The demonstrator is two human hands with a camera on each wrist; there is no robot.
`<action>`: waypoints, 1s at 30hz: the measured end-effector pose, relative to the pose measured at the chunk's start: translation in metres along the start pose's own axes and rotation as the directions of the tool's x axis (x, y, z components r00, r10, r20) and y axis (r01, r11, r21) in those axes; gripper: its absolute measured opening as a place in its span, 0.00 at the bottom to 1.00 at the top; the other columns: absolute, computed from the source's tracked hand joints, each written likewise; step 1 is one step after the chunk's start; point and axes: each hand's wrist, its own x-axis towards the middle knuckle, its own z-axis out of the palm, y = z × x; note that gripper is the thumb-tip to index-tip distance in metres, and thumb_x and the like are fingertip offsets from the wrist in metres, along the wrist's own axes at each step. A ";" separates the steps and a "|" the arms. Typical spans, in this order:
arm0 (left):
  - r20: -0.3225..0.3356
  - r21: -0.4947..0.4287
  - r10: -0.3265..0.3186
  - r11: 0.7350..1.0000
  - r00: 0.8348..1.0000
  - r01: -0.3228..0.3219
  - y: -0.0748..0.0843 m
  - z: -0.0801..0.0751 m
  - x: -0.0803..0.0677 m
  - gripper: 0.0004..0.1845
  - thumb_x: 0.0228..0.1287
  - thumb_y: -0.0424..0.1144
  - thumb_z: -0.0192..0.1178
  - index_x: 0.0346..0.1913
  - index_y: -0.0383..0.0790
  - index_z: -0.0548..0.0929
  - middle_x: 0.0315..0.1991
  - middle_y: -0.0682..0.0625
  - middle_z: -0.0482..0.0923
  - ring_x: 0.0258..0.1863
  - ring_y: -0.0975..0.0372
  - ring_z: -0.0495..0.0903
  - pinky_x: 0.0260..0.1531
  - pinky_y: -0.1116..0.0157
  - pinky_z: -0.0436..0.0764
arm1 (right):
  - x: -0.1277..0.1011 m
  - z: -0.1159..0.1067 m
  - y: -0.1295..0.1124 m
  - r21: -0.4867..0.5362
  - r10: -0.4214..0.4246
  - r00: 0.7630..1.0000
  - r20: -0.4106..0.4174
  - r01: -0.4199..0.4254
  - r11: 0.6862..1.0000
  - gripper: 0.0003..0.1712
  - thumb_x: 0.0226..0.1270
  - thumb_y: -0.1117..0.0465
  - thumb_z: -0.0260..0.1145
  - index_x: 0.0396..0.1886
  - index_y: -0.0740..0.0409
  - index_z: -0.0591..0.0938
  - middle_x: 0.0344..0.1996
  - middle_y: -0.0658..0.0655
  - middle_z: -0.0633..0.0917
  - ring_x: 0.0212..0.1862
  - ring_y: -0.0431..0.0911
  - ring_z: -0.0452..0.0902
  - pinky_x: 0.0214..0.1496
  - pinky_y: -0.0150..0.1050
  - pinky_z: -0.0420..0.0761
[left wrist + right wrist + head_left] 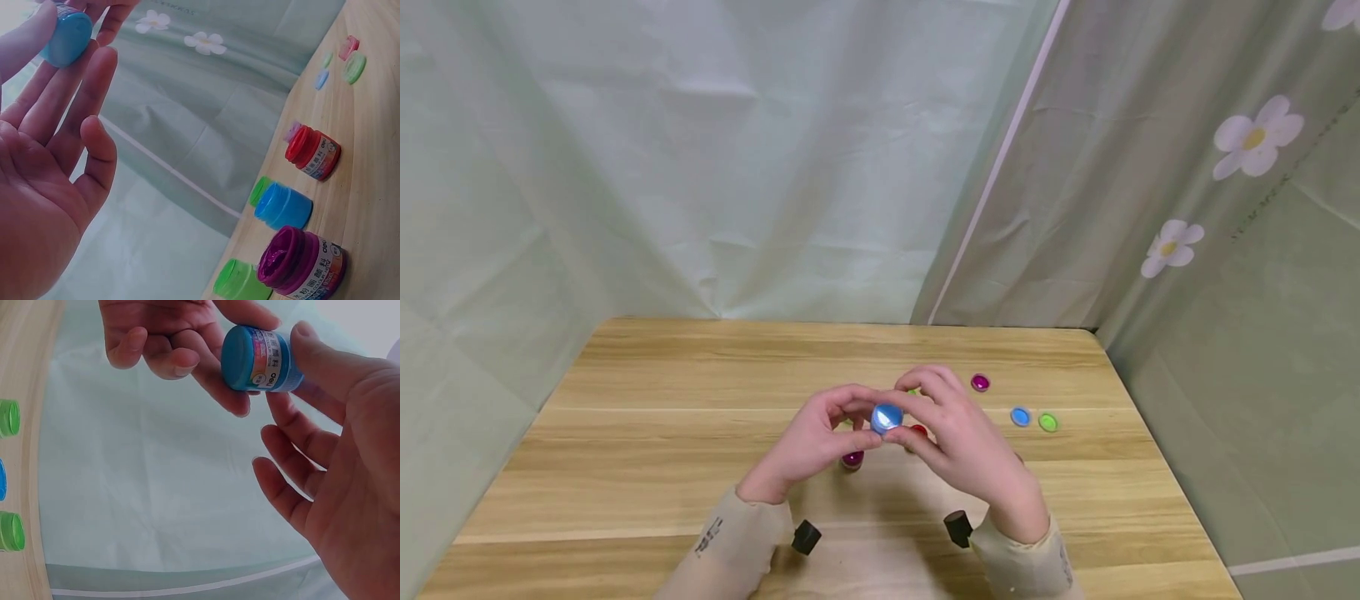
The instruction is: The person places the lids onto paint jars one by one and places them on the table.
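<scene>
A small blue paint jar (887, 418) with a printed label is held above the table between both hands. My left hand (812, 437) pinches one end of the jar with thumb and fingers. At the other end, thumb and fingertips of my right hand (966, 433) grip it. The label faces the camera in the right wrist view, where the jar (259, 359) lies on its side. Below the hands stand a lidless purple paint jar (300, 262), a red jar (312, 153), a blue jar (284, 205) and green jars (240, 281), partly hidden in the head view.
Loose lids lie on the right of the wooden table (662, 467): a purple lid (981, 382), a blue lid (1020, 417) and a green lid (1048, 422). A pale curtain (775, 167) hangs behind the table. Black camera mounts (806, 537) sit at both wrists.
</scene>
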 end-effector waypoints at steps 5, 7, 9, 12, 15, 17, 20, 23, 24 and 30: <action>-0.016 0.005 -0.014 1.000 1.000 0.014 0.002 0.002 0.001 0.18 0.66 0.32 0.75 0.58 0.43 0.88 0.51 0.50 0.89 0.39 0.48 0.78 0.38 0.64 0.76 | 0.000 0.002 0.000 -0.013 0.058 0.998 -0.008 -0.058 0.998 0.22 0.70 0.45 0.76 0.56 0.50 0.87 0.53 0.49 0.81 0.62 0.50 0.72 0.65 0.47 0.75; -0.022 0.002 -0.025 1.000 0.999 0.025 0.003 0.003 0.002 0.18 0.65 0.33 0.77 0.57 0.43 0.89 0.51 0.49 0.88 0.37 0.47 0.76 0.36 0.65 0.75 | 0.000 0.003 -0.001 -0.018 0.090 0.996 -0.015 -0.090 0.996 0.23 0.67 0.43 0.78 0.53 0.50 0.86 0.52 0.48 0.81 0.61 0.49 0.72 0.65 0.47 0.75; -0.022 -0.008 -0.035 0.999 0.999 0.035 0.004 0.005 0.002 0.19 0.65 0.34 0.77 0.57 0.43 0.89 0.50 0.49 0.88 0.35 0.49 0.76 0.31 0.66 0.76 | 0.000 0.004 -0.001 -0.025 0.122 0.992 -0.024 -0.123 0.992 0.23 0.65 0.43 0.80 0.51 0.49 0.84 0.51 0.48 0.82 0.60 0.50 0.73 0.65 0.48 0.76; -0.032 0.002 -0.042 0.999 0.999 0.042 0.004 0.007 0.002 0.19 0.65 0.36 0.77 0.58 0.44 0.88 0.48 0.49 0.88 0.36 0.54 0.80 0.32 0.66 0.77 | 0.000 0.005 -0.002 -0.030 0.165 0.985 -0.041 -0.166 0.986 0.25 0.65 0.41 0.80 0.51 0.49 0.83 0.52 0.48 0.82 0.61 0.50 0.73 0.65 0.49 0.77; -0.041 0.030 -0.032 0.999 0.999 0.033 0.003 0.007 0.003 0.18 0.67 0.38 0.77 0.58 0.46 0.88 0.48 0.50 0.89 0.43 0.56 0.85 0.37 0.64 0.77 | 0.000 0.004 -0.002 -0.028 0.171 0.984 -0.048 -0.173 0.985 0.28 0.69 0.37 0.75 0.59 0.49 0.84 0.56 0.49 0.82 0.63 0.51 0.72 0.64 0.50 0.77; -0.046 0.044 -0.020 0.999 0.999 0.022 0.001 0.006 0.002 0.18 0.68 0.37 0.76 0.59 0.45 0.88 0.50 0.51 0.89 0.44 0.56 0.85 0.41 0.63 0.77 | 0.000 0.002 -0.002 -0.017 0.143 0.989 -0.043 -0.144 0.989 0.28 0.75 0.38 0.70 0.64 0.49 0.83 0.60 0.50 0.82 0.66 0.52 0.71 0.66 0.51 0.76; -0.038 0.047 -0.013 0.999 0.999 0.015 -0.001 0.003 0.002 0.19 0.69 0.34 0.73 0.61 0.43 0.87 0.51 0.51 0.90 0.44 0.57 0.84 0.43 0.61 0.78 | 0.000 -0.001 0.000 0.002 0.069 0.997 -0.021 -0.069 0.998 0.23 0.83 0.46 0.63 0.68 0.50 0.82 0.65 0.51 0.80 0.71 0.54 0.68 0.71 0.53 0.72; -0.027 0.043 -0.018 0.999 0.999 0.019 -0.002 0.001 0.001 0.19 0.71 0.33 0.71 0.62 0.40 0.86 0.51 0.51 0.90 0.44 0.57 0.82 0.46 0.58 0.79 | 0.000 -0.003 0.001 0.020 -0.016 1.000 0.015 0.015 1.000 0.19 0.85 0.57 0.61 0.69 0.52 0.82 0.68 0.51 0.80 0.75 0.56 0.66 0.76 0.55 0.67; -0.023 0.041 -0.024 0.999 0.999 0.025 -0.001 0.000 0.001 0.19 0.71 0.32 0.70 0.63 0.40 0.85 0.51 0.51 0.90 0.45 0.56 0.83 0.48 0.56 0.79 | 0.001 -0.003 0.002 0.023 -0.040 0.999 0.025 0.039 0.999 0.20 0.84 0.60 0.61 0.70 0.53 0.82 0.69 0.51 0.80 0.76 0.57 0.65 0.77 0.55 0.66; 0.005 0.018 0.007 1.000 1.000 -0.008 0.000 -0.002 0.000 0.19 0.74 0.32 0.69 0.65 0.37 0.84 0.53 0.52 0.90 0.46 0.56 0.83 0.50 0.55 0.80 | 0.002 -0.001 0.002 0.024 -0.111 0.993 0.042 0.110 0.994 0.25 0.77 0.70 0.62 0.71 0.54 0.82 0.68 0.51 0.82 0.77 0.57 0.66 0.79 0.54 0.64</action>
